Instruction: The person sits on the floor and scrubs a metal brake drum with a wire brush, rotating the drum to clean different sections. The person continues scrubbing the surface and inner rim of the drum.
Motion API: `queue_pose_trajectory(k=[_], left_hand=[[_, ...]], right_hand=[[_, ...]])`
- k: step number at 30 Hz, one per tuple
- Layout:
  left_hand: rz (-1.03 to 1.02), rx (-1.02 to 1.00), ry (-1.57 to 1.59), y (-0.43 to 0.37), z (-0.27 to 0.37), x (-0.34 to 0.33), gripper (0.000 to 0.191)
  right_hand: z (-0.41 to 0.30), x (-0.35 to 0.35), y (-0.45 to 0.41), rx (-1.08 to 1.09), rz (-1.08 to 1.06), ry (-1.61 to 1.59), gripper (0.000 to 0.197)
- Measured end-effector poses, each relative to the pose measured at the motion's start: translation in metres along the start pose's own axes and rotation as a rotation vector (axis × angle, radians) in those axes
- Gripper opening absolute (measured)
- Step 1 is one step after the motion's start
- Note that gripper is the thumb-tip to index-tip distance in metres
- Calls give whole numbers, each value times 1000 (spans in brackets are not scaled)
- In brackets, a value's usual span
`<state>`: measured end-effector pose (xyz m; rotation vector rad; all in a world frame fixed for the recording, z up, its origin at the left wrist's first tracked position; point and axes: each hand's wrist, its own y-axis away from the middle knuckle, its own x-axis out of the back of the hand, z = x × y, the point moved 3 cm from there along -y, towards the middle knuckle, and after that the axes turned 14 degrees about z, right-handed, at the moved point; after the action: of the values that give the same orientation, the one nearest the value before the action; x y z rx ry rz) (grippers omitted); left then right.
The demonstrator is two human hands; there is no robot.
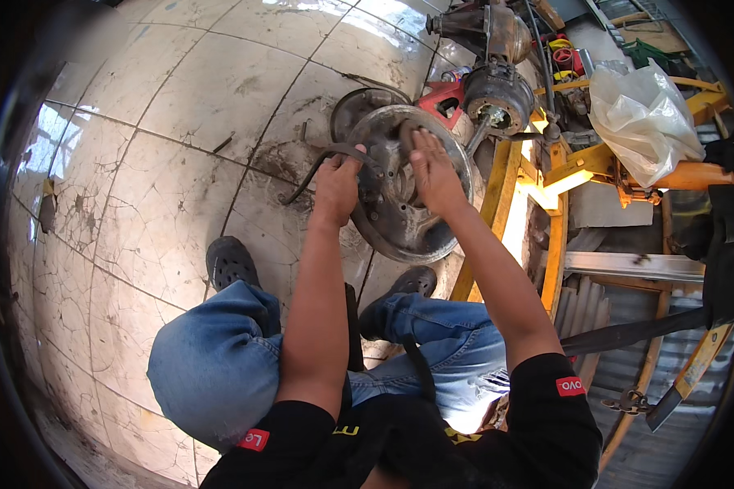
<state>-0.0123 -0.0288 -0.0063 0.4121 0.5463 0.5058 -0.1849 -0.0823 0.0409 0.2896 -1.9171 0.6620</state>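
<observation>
A worn, round steel wheel or drum (397,229), with a central opening and bolt holes, stands tilted on the floor between my feet and the axle parts. My left hand (337,186) grips a dark, bent flat strip (318,164) at its left side. One end of the strip hangs toward the floor; the other lies across the wheel's face. My right hand (435,176) rests flat over the right half of the wheel, fingers extended. At its fingertips is a brownish oval patch (407,133); whether it is a loose piece under the hand, I cannot tell.
Behind the wheel lies another dark round part (358,110). A greasy axle housing (498,91) sits by a red stand (443,101). Yellow steel frame bars (501,183) run along my right, with a clear plastic bag (642,122) above them. Cracked tiles (165,183) extend left.
</observation>
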Motion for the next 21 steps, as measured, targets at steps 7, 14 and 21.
queue_pose_trajectory(k=[7,14,21], left_hand=[[13,3,37,-7,-6,-2,46],[-7,-19,63,-8,-6,2,44],[-3,-72,14,-5,-1,3,44]], right_hand=[[11,2,10,-80,-46,146,67],[6,3,18,-132,-87,278,69],[-15,5,20,-59,-162,271,71]])
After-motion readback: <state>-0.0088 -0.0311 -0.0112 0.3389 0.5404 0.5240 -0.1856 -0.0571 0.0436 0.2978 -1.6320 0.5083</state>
